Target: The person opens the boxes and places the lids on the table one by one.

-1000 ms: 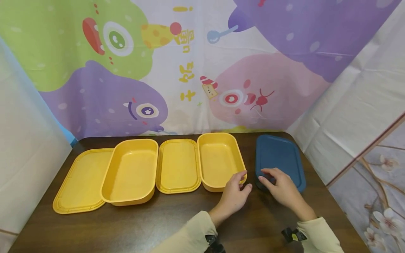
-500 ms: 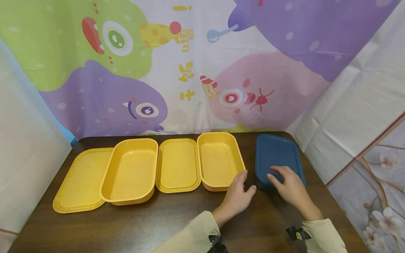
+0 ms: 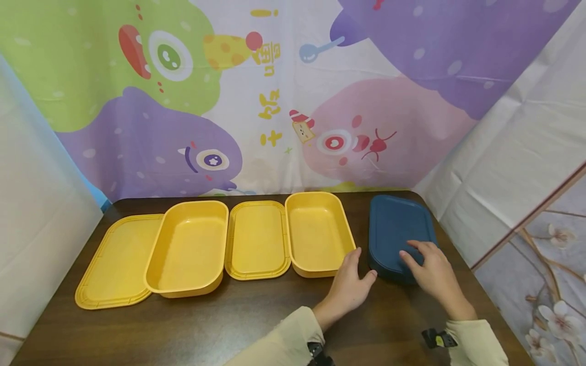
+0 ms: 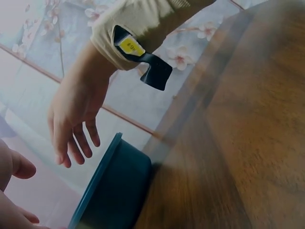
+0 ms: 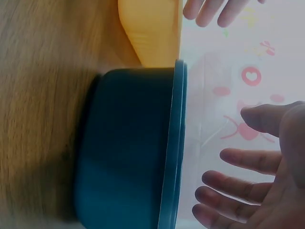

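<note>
A dark blue box with its lid on [image 3: 400, 223] stands at the right of the table. My right hand [image 3: 432, 274] is over its near right part, fingers spread and slightly bent. In the right wrist view a gap shows between these fingers [image 5: 238, 186] and the lid's edge [image 5: 174, 143]. My left hand [image 3: 350, 290] is nearest the front right corner of a small, topless yellow box [image 3: 319, 229]. Its fingers are relaxed, with the thumb toward the blue box, and it holds nothing. From the left wrist, the right hand [image 4: 78, 109] hangs above the blue box [image 4: 119, 186].
Left of the small yellow box lie a small yellow lid [image 3: 258, 240], a larger empty yellow box [image 3: 189, 249] and a larger yellow lid [image 3: 116, 264] partly under that box. A printed cloth [image 3: 265, 168] hangs behind the brown table [image 3: 201, 330].
My right hand has moved right and a little nearer me across the blue box. The left hand has shifted slightly right, away from the small yellow box's corner. The boxes and lids stay put.
</note>
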{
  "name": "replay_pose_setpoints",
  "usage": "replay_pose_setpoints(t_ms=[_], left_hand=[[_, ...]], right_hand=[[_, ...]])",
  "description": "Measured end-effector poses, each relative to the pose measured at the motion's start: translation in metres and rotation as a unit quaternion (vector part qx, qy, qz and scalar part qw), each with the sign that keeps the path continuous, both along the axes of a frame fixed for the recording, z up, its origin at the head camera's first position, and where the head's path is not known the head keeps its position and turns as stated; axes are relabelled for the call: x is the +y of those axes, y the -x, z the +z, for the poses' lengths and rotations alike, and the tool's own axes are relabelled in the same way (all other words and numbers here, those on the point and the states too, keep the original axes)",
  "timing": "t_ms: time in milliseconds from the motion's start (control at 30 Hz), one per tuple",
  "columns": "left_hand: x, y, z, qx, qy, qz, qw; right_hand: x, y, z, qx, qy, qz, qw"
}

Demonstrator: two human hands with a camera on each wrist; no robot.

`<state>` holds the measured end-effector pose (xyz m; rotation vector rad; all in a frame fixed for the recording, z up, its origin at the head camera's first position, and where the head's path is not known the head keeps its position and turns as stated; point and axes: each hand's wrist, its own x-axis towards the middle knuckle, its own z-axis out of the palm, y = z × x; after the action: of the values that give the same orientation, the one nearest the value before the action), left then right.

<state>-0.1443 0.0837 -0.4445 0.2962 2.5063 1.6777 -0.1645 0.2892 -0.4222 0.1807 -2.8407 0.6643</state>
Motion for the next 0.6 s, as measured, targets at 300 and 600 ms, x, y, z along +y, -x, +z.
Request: replay_pose_setpoints(t_ms=[300, 600], left_hand=[[0.009, -0.002, 0.0, -0.011, 0.006, -0.009, 0.9999], [0.025, 0.0, -0.011, -0.004, -0.013, 0.01, 0.9999]], right_hand=[[0.009, 0.0, -0.001, -0.02, -0.007, -0.022, 0.9995], [0.02, -0.001, -0.005, -0.039, -0.008, -0.053, 0.9978]])
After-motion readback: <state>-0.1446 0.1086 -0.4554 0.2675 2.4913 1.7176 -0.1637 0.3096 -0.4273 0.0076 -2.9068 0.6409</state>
